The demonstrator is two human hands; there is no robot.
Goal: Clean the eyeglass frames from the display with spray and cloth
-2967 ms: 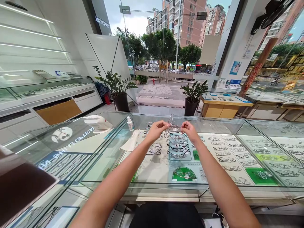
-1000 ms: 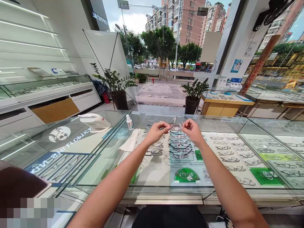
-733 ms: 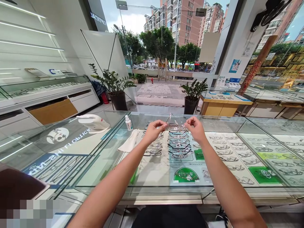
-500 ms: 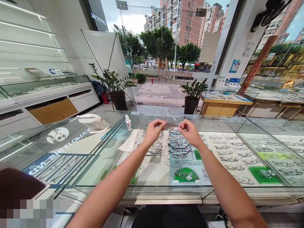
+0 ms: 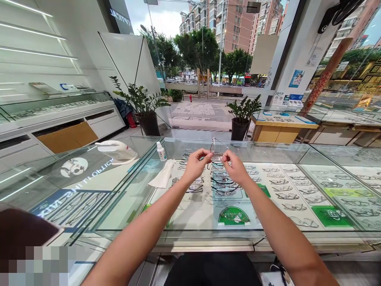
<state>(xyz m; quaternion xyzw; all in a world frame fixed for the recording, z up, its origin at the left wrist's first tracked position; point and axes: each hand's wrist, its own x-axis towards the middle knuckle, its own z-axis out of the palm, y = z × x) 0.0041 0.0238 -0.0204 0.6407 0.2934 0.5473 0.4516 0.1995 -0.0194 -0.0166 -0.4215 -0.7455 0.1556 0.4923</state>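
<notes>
A thin-framed pair of eyeglasses is held up over the far part of the glass display case. My left hand pinches one side of it between thumb and fingers. My right hand is closed at the other side, fingertips pinched at the frame; the exact contact is too small to make out. One thin temple slants up and away above my right hand. Beneath my hands, rows of eyeglass frames lie inside the case. To the left are a white cloth and a small white bottle.
A white device with a handle-like shape stands on the left counter. More frames fill the case on the right, near a green card. Beyond the counter are two potted plants and glass doors.
My right hand has moved slightly left, closer to my left hand. The eyeglasses have shifted a little to the right and turned. The camera view has tilted slightly.
</notes>
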